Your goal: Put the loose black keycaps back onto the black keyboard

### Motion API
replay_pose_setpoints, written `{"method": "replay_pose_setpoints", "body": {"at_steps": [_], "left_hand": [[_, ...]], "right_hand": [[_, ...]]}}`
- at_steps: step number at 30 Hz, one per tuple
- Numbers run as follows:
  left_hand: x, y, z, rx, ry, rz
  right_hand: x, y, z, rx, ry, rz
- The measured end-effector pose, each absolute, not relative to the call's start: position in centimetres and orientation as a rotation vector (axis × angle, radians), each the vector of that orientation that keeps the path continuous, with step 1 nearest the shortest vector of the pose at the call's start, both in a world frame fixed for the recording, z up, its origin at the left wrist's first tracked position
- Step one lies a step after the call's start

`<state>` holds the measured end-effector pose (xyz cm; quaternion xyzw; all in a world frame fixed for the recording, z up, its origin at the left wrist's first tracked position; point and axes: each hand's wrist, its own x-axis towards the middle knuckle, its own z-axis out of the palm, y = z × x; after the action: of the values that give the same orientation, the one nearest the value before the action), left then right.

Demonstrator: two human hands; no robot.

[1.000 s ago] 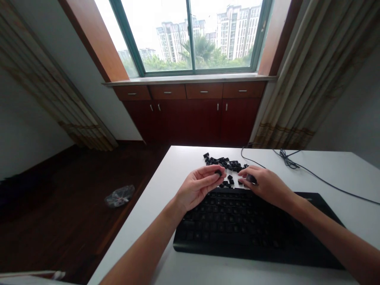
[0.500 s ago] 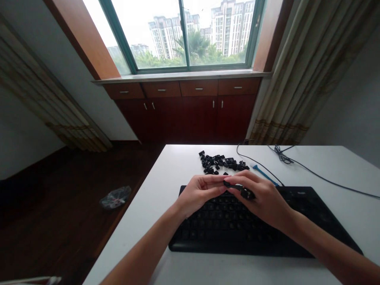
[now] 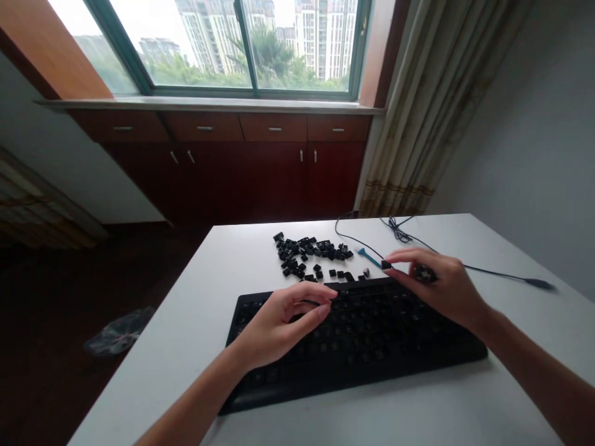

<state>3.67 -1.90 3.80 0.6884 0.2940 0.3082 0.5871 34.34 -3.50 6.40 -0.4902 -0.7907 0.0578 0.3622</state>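
Table: a white table [image 3: 195, 334] stands before a window, its far edge toward the dark red cabinets [image 3: 242, 167] under the sill.
Room: a striped curtain [image 3: 432, 105] hangs at the right of the window; the floor is dark wood, and a crumpled clear bag [image 3: 116, 333] lies on it to the left of the table.
Keyboard: a black keyboard [image 3: 372, 347] lies flat on the table, slanted a little, right under both hands.
Loose keys: a scatter of black keycaps [image 3: 311, 254] sits on the table just beyond the keyboard's far edge.
Other bits: a small blue tool [image 3: 369, 255] lies beside the scatter, and a black cable [image 3: 502, 272] trails off across the table to the right.
Left hand: the left hand [image 3: 283, 325] hovers over the keyboard's left half, fingers curled with thumb and forefinger drawn close; I cannot tell whether anything is between them.
Right hand: the right hand [image 3: 441, 285] is over the keyboard's far right edge, pinching a single keycap [image 3: 385, 264] at its fingertips, with another dark piece [image 3: 424, 273] tucked under its fingers.
In the way: the right hand covers part of the cable.
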Motion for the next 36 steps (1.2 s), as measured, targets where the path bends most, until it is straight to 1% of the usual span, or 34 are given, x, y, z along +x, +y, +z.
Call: {"method": "replay_pose_setpoints", "body": {"at_steps": [5,9,16,24,36], "left_hand": [[4.2,-2.3,3.6,1.928,0.767,0.709],[4.9,-2.9,3.1,2.167,0.752,0.649],[5.4,-3.2,2.1,2.402,0.658,0.566],[5.3,-3.0,2.0,2.434,0.644,0.549],[5.5,-3.1,2.0,2.439,0.648,0.542]], "right_hand": [[41.8,-3.8,5.4,-1.411,-2.107,0.170],[44.5,-4.7,3.5,-1.438,-2.092,0.238],[44.3,-5.3,1.5,-1.327,-2.154,0.482],[44.2,-4.7,1.9,-1.413,-2.073,0.697],[44.0,-4.4,2.6,-1.438,-2.091,0.756]]}}
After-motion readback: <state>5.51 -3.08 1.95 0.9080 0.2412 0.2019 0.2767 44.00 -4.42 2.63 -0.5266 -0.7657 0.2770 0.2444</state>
